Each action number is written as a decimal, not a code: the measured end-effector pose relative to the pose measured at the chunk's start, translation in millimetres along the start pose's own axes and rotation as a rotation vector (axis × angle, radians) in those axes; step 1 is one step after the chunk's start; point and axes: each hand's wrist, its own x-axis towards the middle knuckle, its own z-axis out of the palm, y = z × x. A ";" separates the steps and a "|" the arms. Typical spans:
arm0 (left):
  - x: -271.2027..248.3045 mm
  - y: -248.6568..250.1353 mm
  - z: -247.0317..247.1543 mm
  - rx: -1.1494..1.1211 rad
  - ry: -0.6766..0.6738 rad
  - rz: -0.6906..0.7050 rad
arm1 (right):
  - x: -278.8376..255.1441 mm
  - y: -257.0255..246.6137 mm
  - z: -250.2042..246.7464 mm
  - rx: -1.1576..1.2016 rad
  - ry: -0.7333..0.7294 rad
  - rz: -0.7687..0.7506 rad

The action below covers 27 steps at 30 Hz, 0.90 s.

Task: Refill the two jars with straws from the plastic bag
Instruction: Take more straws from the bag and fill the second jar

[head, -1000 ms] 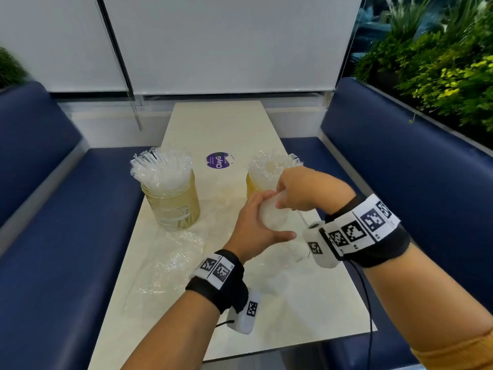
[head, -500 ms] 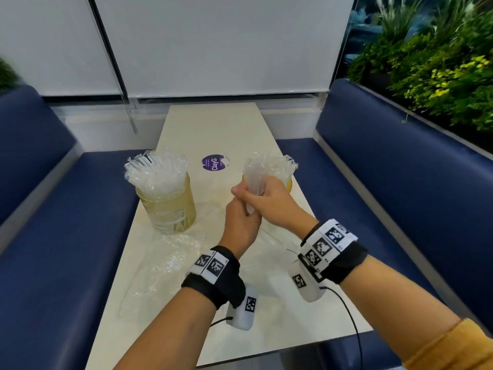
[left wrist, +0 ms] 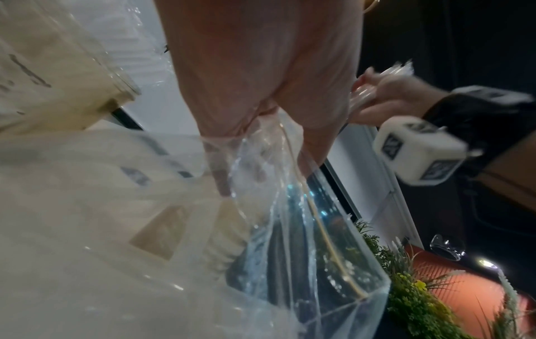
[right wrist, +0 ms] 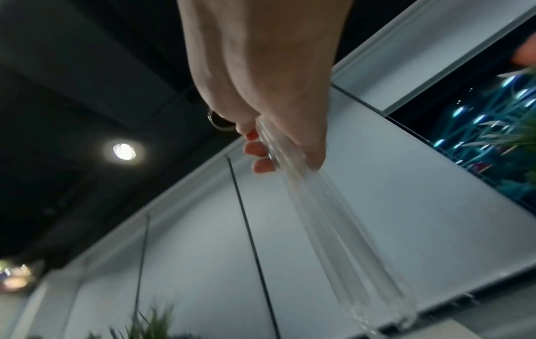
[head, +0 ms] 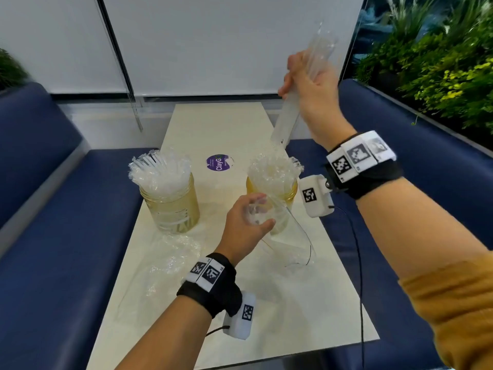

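Observation:
Two glass jars stand on the table, the left jar [head: 170,206] and the right jar [head: 274,193], both stuffed with clear wrapped straws. My right hand [head: 306,86] is raised high above the right jar and grips a small bundle of straws [head: 286,121], also the straws [right wrist: 327,220] in the right wrist view. My left hand [head: 250,220] sits low in front of the right jar and pinches the mouth of the clear plastic bag [head: 282,247], whose film [left wrist: 290,229] hangs from the fingers in the left wrist view.
A second crumpled clear bag [head: 173,252] lies on the table [head: 306,316] in front of the left jar. A purple round sticker [head: 218,162] sits between the jars, farther back. Blue bench seats flank the table; plants stand at the right.
My right hand has pulled the straws up out of the bag and lifted them well above the right jar. My left hand stayed low, holding the bag.

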 end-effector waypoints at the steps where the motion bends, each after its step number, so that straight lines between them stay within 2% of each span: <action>1: -0.2 0.6 -0.1 -0.005 -0.005 -0.008 | 3.3 14.0 0.7 -0.028 -0.002 0.020; 8: 2.2 0.3 -7.4 -0.061 -0.024 -0.002 | -16.7 118.1 1.8 -0.212 -0.048 0.344; 12: 3.9 -1.6 -13.8 -0.059 -0.011 0.002 | -32.0 147.9 -3.1 -0.326 -0.041 0.519; 14: 5.3 -2.3 -16.3 -0.060 -0.006 0.006 | -31.1 143.8 -5.0 -0.368 -0.005 0.458; 18: 7.3 -1.0 -16.3 -0.066 -0.005 0.005 | -20.0 124.1 -1.9 -0.427 0.068 0.052; 21: 7.8 1.5 -14.0 -0.067 -0.014 0.006 | -13.2 120.3 3.5 -0.636 -0.006 -0.179; 23: 7.9 3.9 -12.8 -0.065 -0.017 0.006 | -16.1 124.6 4.6 -0.823 -0.158 -0.202; 27: 6.3 7.4 -11.7 -0.075 -0.021 0.001 | -37.3 133.2 1.5 -1.070 -0.476 0.041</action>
